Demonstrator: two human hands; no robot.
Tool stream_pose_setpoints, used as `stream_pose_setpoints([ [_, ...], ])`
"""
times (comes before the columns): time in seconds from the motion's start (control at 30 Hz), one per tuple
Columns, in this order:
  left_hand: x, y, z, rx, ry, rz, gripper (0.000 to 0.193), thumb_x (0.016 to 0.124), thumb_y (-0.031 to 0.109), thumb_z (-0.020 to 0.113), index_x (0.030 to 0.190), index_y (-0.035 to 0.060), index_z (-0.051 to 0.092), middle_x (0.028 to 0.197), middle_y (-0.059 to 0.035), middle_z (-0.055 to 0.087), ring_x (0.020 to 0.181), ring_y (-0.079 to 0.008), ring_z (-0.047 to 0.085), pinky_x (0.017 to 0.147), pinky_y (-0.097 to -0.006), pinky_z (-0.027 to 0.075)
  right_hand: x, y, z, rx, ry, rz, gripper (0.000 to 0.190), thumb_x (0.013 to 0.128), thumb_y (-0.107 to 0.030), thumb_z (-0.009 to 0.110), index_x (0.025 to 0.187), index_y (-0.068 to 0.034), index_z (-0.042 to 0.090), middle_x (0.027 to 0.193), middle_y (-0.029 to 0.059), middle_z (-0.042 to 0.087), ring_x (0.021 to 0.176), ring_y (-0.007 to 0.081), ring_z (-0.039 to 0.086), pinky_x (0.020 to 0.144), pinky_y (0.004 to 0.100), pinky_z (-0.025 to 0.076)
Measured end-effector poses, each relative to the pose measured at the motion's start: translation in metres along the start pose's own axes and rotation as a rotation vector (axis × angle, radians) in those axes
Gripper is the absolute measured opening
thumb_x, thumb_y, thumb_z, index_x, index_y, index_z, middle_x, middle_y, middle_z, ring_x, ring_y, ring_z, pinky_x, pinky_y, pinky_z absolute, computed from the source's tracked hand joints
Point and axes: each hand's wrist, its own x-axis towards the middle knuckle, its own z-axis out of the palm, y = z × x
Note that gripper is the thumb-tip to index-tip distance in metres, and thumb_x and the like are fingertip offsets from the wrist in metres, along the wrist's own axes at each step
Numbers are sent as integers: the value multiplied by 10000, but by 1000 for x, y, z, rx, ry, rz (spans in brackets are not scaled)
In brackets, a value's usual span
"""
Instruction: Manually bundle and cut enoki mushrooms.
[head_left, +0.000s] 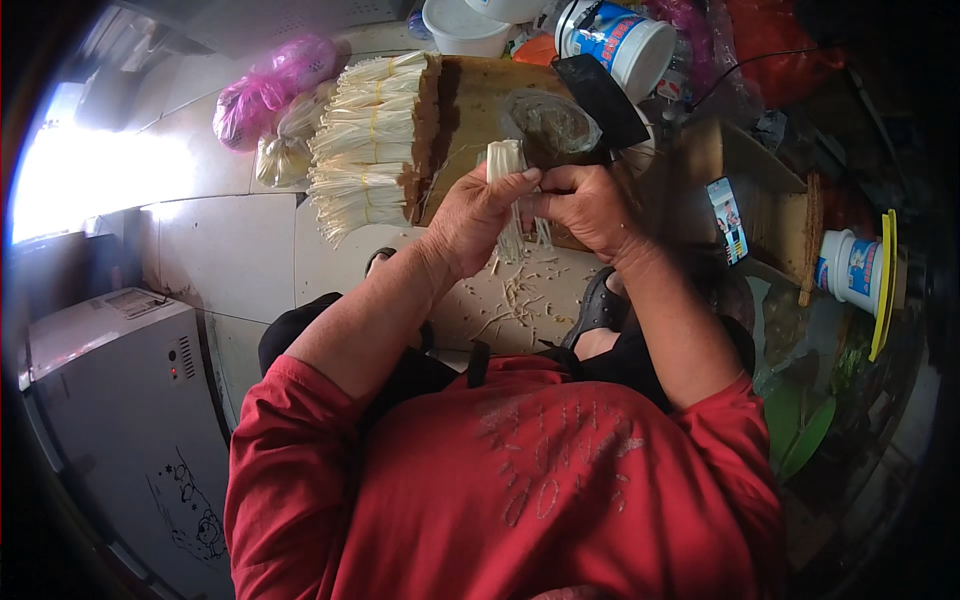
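My left hand (476, 217) is closed around a bundle of pale enoki mushrooms (504, 159), its cut end up and the thin stems hanging below. Close against it, my right hand (589, 206) has thumb and fingertips pinched together beside the bundle; whether they hold a band or stems is too small to tell. Both hands are over the near edge of a wooden board (480, 97). On the board's left side lie several banded enoki bundles (375, 139) in a stacked row. A clear plastic bag (551, 124) and a dark cleaver blade (600, 101) lie at the right.
Stem scraps (517, 296) litter the floor between my feet. White tubs (465, 30) and a labelled bucket (619, 45) stand beyond the board. Purple bags (277, 90) lie to the left. A phone (727, 220) rests by a cardboard box (772, 202) at right; a white appliance (127, 420) stands lower left.
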Motion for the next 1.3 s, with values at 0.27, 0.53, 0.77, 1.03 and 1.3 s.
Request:
stream_pose_setpoints([
  [0.27, 6, 0, -12, 702, 138, 107, 316, 891, 274, 606, 1064, 15, 553, 852, -61, 616, 808, -144, 585, 761, -296, 469, 1, -10, -18, 52, 48, 56, 370, 795, -163, 713, 1119, -10, 621, 953, 45, 648, 834, 90, 591, 723, 233, 481],
  [0.53, -2, 0, 0, 1122, 22, 55, 426, 865, 272, 624, 1167, -6, 510, 962, -175, 645, 958, -257, 638, 840, -360, 480, -2, -3, 1, 143, -7, -63, 321, 790, -127, 720, 1066, 3, 620, 813, -15, 590, 733, 56, 548, 646, 213, 473],
  [0.77, -9, 19, 0, 647, -237, -86, 394, 824, 277, 700, 1091, 12, 585, 886, -81, 630, 802, -141, 598, 736, -294, 467, -6, -10, -8, 218, -46, 23, 208, 775, -119, 708, 935, -20, 619, 729, -24, 565, 607, 38, 510, 524, 191, 421],
  [1.03, -19, 13, 5, 850, -191, -242, 224, 882, 228, 618, 1008, 44, 596, 785, -26, 602, 753, -102, 570, 709, -270, 455, -9, -8, -11, 277, -196, 84, 214, 780, -125, 703, 946, -19, 617, 740, -12, 576, 598, 37, 514, 517, 186, 418],
  [1.3, -17, 10, -19, 555, 114, -18, 187, 949, 201, 526, 976, 17, 546, 747, -53, 586, 675, -118, 571, 640, -272, 482, 13, -6, -9, 320, 24, 72, 325, 800, -203, 715, 1069, -36, 642, 810, -14, 612, 631, 40, 533, 550, 188, 427],
])
